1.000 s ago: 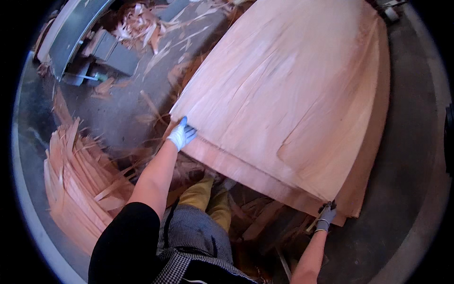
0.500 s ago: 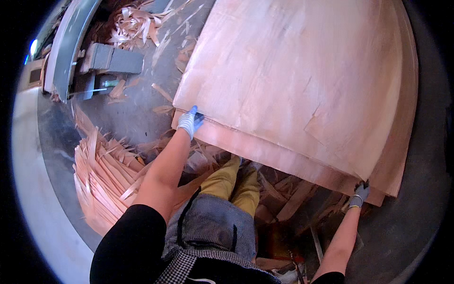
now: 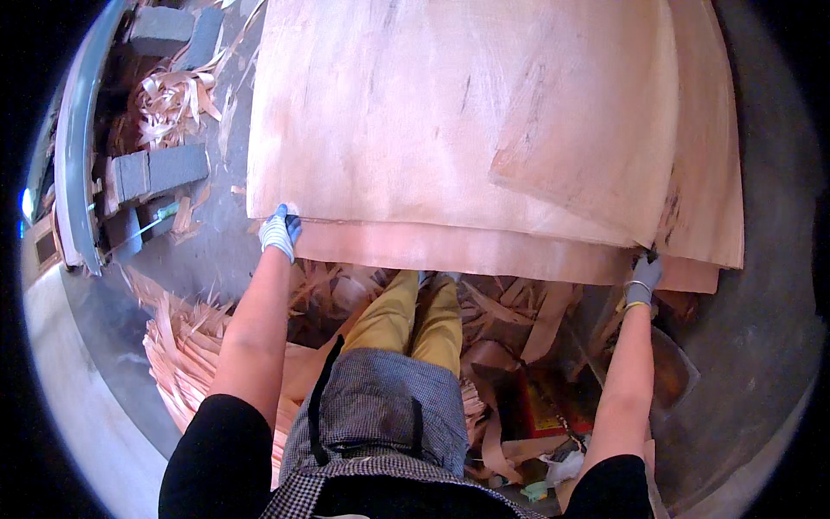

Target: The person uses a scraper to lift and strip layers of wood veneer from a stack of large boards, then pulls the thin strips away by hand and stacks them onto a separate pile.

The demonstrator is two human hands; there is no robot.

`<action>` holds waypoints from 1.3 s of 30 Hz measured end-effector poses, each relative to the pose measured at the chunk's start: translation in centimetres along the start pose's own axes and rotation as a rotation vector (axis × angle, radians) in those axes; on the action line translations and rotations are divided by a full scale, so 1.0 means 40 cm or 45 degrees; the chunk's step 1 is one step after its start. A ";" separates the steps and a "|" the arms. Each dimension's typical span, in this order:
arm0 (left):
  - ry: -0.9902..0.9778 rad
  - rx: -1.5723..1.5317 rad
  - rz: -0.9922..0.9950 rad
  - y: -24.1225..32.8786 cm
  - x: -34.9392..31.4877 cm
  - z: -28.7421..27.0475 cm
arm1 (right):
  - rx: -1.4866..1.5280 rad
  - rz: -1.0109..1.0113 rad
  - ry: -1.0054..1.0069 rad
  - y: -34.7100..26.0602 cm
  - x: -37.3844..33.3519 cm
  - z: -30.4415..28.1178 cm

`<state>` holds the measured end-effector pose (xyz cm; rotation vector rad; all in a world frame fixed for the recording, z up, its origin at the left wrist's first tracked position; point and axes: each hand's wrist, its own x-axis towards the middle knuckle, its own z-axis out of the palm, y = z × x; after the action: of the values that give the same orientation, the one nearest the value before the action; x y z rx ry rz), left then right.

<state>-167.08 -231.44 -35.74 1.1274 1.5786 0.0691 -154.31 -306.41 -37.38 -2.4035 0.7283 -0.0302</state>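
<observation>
A large, thin, pale pinkish wood veneer sheet [image 3: 389, 112] lies before me over other sheets. A lower sheet [image 3: 450, 249] sticks out along the near edge. At the near left corner, my left hand [image 3: 280, 232], in a white and blue glove, is closed on the top sheet's edge. My right hand [image 3: 644, 275], in a grey glove, pinches the same sheet's edge near its right corner; its fingertips are partly hidden. An overlapping flap or patch with a dark, ragged edge shows toward the right of the sheet.
Bundled veneer strips [image 3: 194, 350] lie at my left, with more scraps around my feet. Grey blocks [image 3: 160, 171] and curled shavings [image 3: 173, 102] lie farther left, near a long metal beam [image 3: 76, 138]. A red item [image 3: 545, 402] is low on the right, among scraps.
The view has turned, so the sheet's near edge now runs more level. Both hands keep hold of it; the right hand appears higher, and the flap on the sheet shows larger.
</observation>
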 end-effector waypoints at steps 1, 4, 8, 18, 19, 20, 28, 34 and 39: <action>-0.009 -0.002 -0.013 -0.002 0.016 -0.013 | -0.081 0.045 -0.062 -0.007 0.000 0.007; 0.035 -0.122 -0.049 -0.014 -0.008 0.030 | 0.117 0.020 -0.022 -0.002 -0.014 -0.010; -0.011 -0.180 -0.143 -0.012 0.050 -0.003 | -0.093 -0.062 0.003 -0.048 -0.029 -0.005; -0.265 0.340 0.128 -0.035 -0.079 -0.039 | -0.657 -0.138 -0.400 -0.095 -0.213 -0.112; -0.343 0.358 0.333 -0.060 -0.167 0.044 | -0.536 -0.027 -0.521 0.009 -0.266 -0.156; -0.363 0.624 0.532 -0.071 -0.265 0.085 | -0.620 0.109 -0.474 0.048 -0.344 -0.160; -0.858 1.888 1.732 -0.109 -0.465 0.419 | -0.829 0.290 -1.364 0.047 -0.590 -0.182; -0.790 2.141 1.495 -0.154 -0.446 0.448 | -0.050 0.203 -0.929 -0.216 -0.379 0.012; -0.765 2.469 1.358 -0.132 -0.449 0.477 | 0.431 0.179 -0.205 -0.212 -0.250 0.017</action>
<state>-157.07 -256.00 -32.58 2.8827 -0.1223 -1.1858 -158.47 -295.38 -31.60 -2.0043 0.7494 0.0898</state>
